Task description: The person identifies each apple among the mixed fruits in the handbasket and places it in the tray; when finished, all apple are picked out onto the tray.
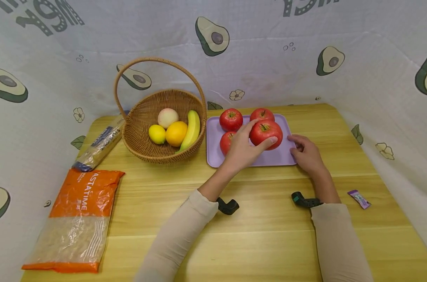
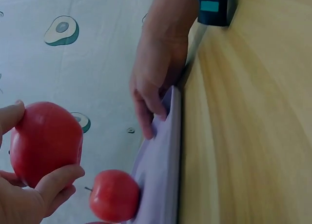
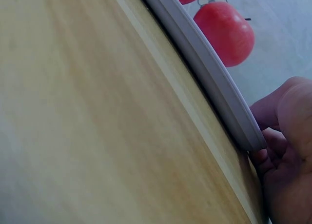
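My left hand [image 1: 242, 147] grips a red apple [image 1: 266, 134], thumb in front, above a lilac tray [image 1: 278, 158]. In the left wrist view that held apple [image 2: 46, 143] is apart from the tray, clear of another apple [image 2: 114, 195]. Three more red apples stand on the tray: one at the back left [image 1: 231, 120], one at the back middle [image 1: 262, 114], and one at the left [image 1: 226, 143], partly hidden by my left hand. My right hand [image 1: 306, 154] holds the tray's right edge, and the right wrist view shows its fingers around the rim [image 3: 243, 121].
Left of the tray stands a wicker basket [image 1: 139, 147] with a tall handle, holding a banana [image 1: 192, 131], an orange [image 1: 177, 133], a lemon [image 1: 157, 134] and a pale round fruit [image 1: 168, 118]. An orange bag [image 1: 76, 223], a long packet [image 1: 102, 143] and a small purple packet [image 1: 359, 199] lie on the table.
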Motion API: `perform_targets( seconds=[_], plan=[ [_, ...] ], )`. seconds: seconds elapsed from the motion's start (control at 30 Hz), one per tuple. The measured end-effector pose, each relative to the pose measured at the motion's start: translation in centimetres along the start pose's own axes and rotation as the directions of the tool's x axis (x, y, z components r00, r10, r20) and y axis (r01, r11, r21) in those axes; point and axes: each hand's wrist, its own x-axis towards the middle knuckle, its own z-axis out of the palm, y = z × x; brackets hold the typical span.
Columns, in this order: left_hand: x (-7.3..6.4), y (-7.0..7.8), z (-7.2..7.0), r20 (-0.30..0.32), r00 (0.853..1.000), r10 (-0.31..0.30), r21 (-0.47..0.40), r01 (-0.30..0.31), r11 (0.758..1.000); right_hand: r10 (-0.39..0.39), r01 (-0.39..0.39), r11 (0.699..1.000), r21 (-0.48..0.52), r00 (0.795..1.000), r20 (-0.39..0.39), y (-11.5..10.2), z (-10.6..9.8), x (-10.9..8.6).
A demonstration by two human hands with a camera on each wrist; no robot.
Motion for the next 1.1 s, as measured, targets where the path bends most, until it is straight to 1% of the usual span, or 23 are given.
perform_targets(
  seconds=[0.07, 0.17, 0.43, 0.5, 0.83, 1.0, 1.1],
  plan=[
    [0.1, -0.1, 0.7, -0.007, 1.0, 0.001, -0.003, -0.001, 1.0, 0.0, 0.0, 1.0, -0.002, 1.0, -0.001, 0.0, 0.0, 0.0],
    [0.1, -0.4, 1.6, -0.006, 1.0, 0.001, 0.015, -0.001, 1.0, 0.0, 0.0, 1.0, -0.009, 1.0, -0.002, 0.1, 0.0, 0.1],
    [0.1, -1.4, 3.6, 0.04, 0.999, -0.019, 0.047, 0.017, 0.999, -0.011, 0.011, 1.0, -0.01, 1.0, -0.008, 0.2, -0.1, 0.1],
    [0.2, -1.6, 4.0, 0.043, 0.999, -0.026, 0.051, 0.023, 0.998, -0.015, 0.015, 1.0, -0.009, 1.0, -0.011, 0.2, 0.0, 0.2],
    [1.1, -2.6, 5.4, 0.018, 0.997, -0.076, 0.069, 0.075, 0.995, -0.021, 0.021, 1.0, -0.005, 1.0, -0.017, 0.3, 0.1, 0.3],
    [1.6, -3.0, 5.8, 0.005, 0.994, -0.112, 0.075, 0.111, 0.991, -0.02, 0.02, 1.0, 0.001, 1.0, -0.017, 0.2, 0.1, 0.3],
    [1.8, -3.2, 6.0, 0.014, 0.992, -0.126, 0.082, 0.125, 0.989, -0.019, 0.019, 1.0, -0.005, 1.0, -0.013, 0.2, 0.0, 0.3]
  ],
)
